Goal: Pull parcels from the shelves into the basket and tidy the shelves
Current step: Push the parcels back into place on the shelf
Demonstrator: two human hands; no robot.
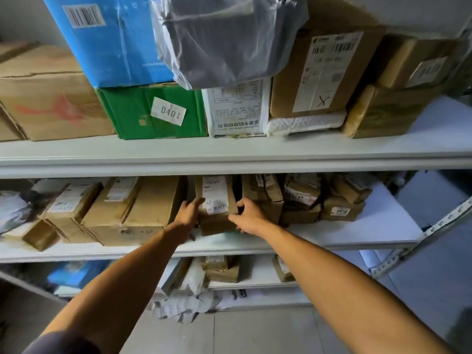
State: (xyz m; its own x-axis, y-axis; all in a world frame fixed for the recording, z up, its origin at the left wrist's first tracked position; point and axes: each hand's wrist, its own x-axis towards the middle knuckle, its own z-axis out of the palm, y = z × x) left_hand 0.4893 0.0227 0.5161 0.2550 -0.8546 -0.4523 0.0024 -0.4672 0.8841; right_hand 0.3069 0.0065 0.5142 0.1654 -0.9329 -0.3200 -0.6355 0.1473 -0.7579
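Three white shelves (229,152) fill the view, packed with cartons. On the middle shelf a brown parcel (217,205) stands between both hands. The left hand (187,213), at the parcel's nine o'clock, grips its side with curled fingers; the right hand (249,215), at three o'clock, clamps the other side, thumb on top.

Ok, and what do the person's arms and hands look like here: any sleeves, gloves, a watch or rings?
Both forearms are bare from the elbow down. The left hand and right hand wear no gloves, and no watch, bracelet or ring shows on either. The only clothing in view is a dark sleeve edge on the left upper arm, at the bottom left corner.
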